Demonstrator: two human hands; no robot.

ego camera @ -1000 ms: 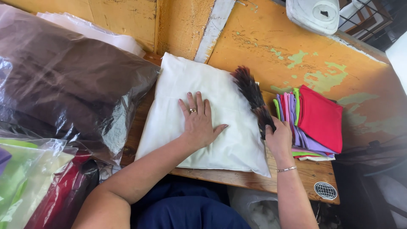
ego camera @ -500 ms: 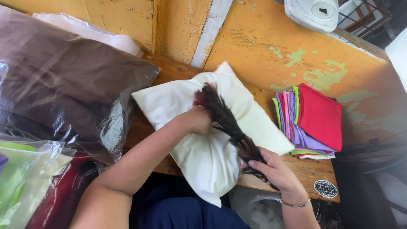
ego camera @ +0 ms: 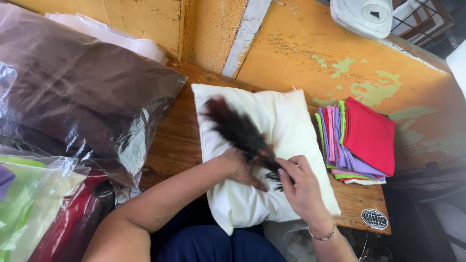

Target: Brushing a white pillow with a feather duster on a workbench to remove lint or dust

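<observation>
Dusting step: my right hand clamped on duster, left hand flat, pinning pillow; next, sweep toward 12 o'clock.

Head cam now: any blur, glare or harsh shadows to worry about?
Head view: even daylight, no hard shadows. The dark feather duster is smeared by motion blur at its tip; both hands on the pillow stay fairly sharp. Glare streaks on the clear plastic bag over brown fabric. Right edge falls dark.

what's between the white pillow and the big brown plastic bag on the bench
Only bare wooden bench lies between the white pillow and the brown plastic bag, as the head view shows.
</observation>
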